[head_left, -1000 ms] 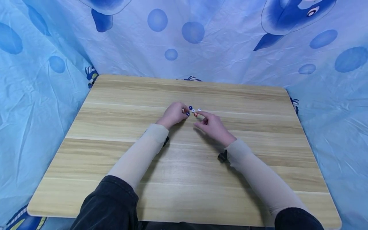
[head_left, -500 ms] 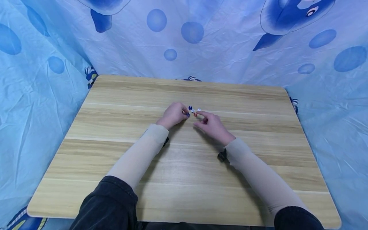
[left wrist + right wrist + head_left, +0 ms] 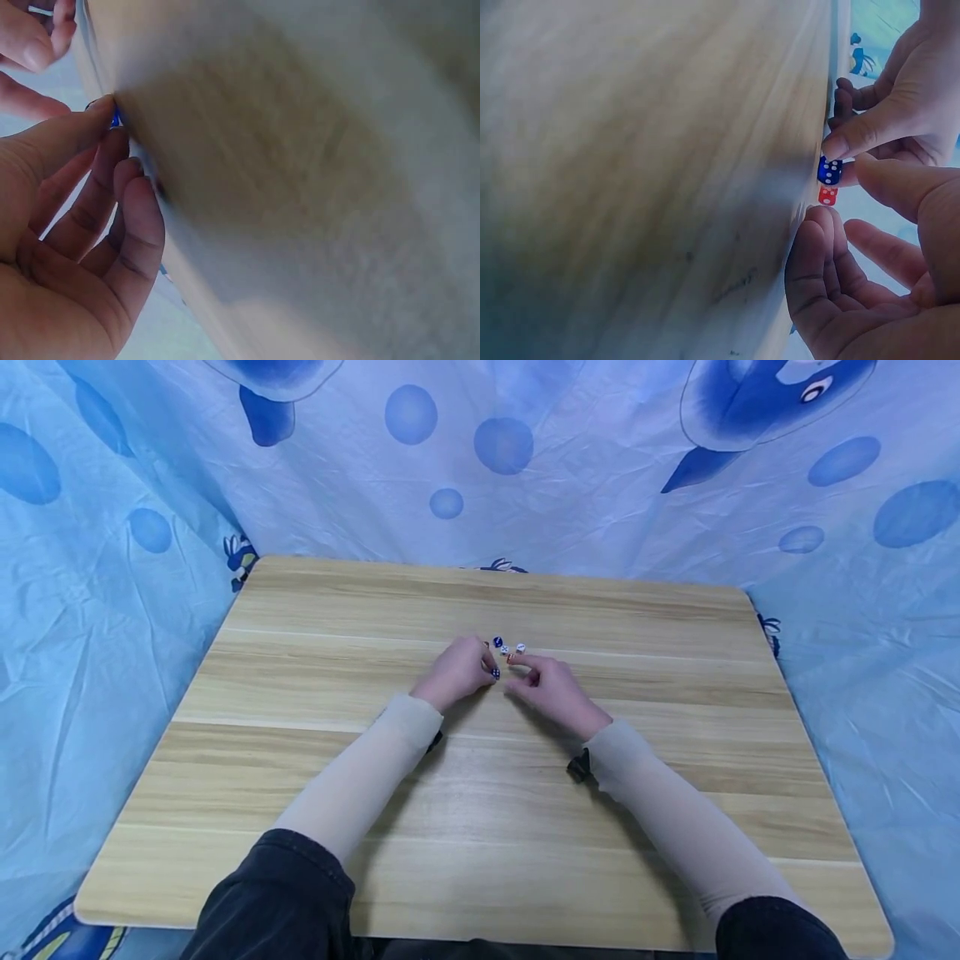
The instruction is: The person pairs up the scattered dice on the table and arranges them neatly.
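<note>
Left hand [image 3: 459,672]: grip, clamped on blue die [image 3: 496,674], had shifted to the near left of red die [image 3: 511,658].
Right hand [image 3: 553,691]: grip stayed apart, beside red die.

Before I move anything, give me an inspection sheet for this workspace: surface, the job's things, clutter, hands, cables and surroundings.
Surface: light wood-grain tabletop with rounded corners.
Job's things: near blue die in fingers; far blue die, middle white die, outer white die and red die grouped close beyond it.
Clutter: nothing seen; a reddish patch by the left knuckles is too small to identify.
Left hand: pinches the near blue die; whether it is lifted, cannot tell.
Right hand: index finger reaches to the red die; contact unclear.
Cables: nothing seen.
Surroundings: blue printed sheet behind the tabletop and along both sides.
</note>
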Tool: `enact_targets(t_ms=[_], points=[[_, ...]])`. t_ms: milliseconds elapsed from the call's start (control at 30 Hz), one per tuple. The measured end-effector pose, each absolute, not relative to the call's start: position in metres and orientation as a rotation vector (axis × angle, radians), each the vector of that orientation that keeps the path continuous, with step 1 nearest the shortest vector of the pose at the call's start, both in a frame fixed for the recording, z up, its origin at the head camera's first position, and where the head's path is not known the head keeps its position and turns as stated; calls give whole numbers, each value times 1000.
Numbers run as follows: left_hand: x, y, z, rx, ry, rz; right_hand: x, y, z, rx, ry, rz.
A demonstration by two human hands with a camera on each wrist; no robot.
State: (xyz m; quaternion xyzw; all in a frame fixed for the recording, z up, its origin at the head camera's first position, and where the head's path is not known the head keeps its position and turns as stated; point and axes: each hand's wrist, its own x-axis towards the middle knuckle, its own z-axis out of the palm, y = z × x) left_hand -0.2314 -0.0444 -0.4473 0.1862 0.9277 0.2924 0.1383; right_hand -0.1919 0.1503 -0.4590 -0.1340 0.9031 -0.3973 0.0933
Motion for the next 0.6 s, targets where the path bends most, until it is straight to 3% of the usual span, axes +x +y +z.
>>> enact_targets(t_ms=[600], points=[[-211,-37,-442,475,2725,745,-197,135,-458,-519,2689,-983]])
